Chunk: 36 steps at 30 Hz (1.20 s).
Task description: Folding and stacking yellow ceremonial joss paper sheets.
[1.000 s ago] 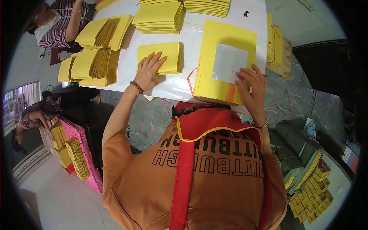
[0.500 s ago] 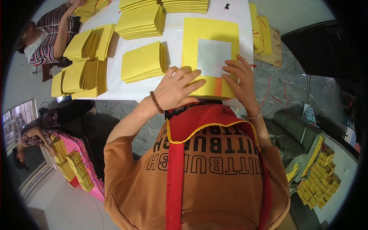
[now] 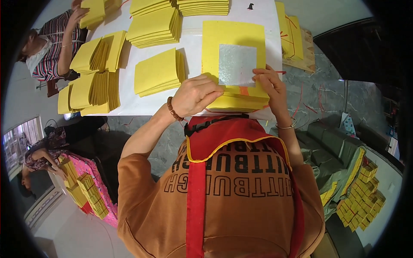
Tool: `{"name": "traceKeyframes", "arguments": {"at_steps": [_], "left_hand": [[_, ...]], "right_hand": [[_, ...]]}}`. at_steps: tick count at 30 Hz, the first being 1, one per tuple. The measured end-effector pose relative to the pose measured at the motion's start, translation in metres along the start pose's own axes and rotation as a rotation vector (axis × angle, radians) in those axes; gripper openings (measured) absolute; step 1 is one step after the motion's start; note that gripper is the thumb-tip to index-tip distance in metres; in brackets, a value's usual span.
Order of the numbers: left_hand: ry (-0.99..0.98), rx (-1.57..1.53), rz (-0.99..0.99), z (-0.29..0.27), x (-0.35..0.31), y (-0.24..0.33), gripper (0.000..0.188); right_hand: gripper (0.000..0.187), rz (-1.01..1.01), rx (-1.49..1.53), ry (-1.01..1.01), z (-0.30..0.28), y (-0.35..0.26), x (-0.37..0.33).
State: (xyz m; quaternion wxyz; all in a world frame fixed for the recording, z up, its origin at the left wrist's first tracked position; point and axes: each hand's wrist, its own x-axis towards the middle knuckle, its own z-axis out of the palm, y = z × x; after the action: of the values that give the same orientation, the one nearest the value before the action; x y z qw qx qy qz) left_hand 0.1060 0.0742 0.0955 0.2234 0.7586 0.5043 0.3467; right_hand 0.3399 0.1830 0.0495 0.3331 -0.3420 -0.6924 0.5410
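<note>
In front of me a yellow paper sheet (image 3: 233,32) with a silver square (image 3: 236,64) lies on top of a stack of yellow sheets (image 3: 234,103) at the table's near edge. My left hand (image 3: 198,94) is closed, pinching the sheet's near left part with thumb and fingers. At the right side, the curled fingers of my right hand (image 3: 274,88) hold the same sheet beside the silver square's lower corner. Between the hands the near part is raised and bent, partly covering an orange patch (image 3: 244,90). My right thumb is mostly hidden.
A small folded yellow pile (image 3: 157,73) lies left of my hands on the white-covered table (image 3: 129,96). Larger piles (image 3: 152,26) stand behind and farther left. Across the left side a person (image 3: 53,51) handles yellow paper. Tied yellow bundles (image 3: 361,198) are heaped at the right.
My left fingers have gone from spread on the paper to a closed pinch. The right fingers have curled in. The sheet's near part has lifted, covering more of the orange strip.
</note>
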Motion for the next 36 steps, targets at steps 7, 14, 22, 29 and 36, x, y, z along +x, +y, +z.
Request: {"name": "traceKeyframes", "arguments": {"at_steps": [7, 14, 22, 29, 36], "left_hand": [[-0.046, -0.218, -0.263, -0.002, 0.003, 0.004, 0.008], [-0.091, -0.289, -0.419, -0.003, 0.005, 0.001, 0.011], [-0.147, -0.419, -0.571, -0.007, 0.008, 0.001, 0.011], [-0.152, -0.461, -0.594, -0.007, 0.010, 0.000, 0.011], [-0.120, -0.513, -0.638, -0.005, 0.007, -0.009, 0.012]], "right_hand": [[0.020, 0.001, -0.005, 0.001, 0.002, 0.000, 0.000], [0.024, -0.032, 0.001, -0.005, 0.001, 0.001, 0.000], [0.034, -0.042, 0.061, -0.040, -0.002, 0.004, 0.000], [0.043, -0.048, 0.002, -0.065, -0.003, 0.002, 0.001], [0.014, -0.200, -0.139, -0.149, -0.007, 0.002, 0.000]]}}
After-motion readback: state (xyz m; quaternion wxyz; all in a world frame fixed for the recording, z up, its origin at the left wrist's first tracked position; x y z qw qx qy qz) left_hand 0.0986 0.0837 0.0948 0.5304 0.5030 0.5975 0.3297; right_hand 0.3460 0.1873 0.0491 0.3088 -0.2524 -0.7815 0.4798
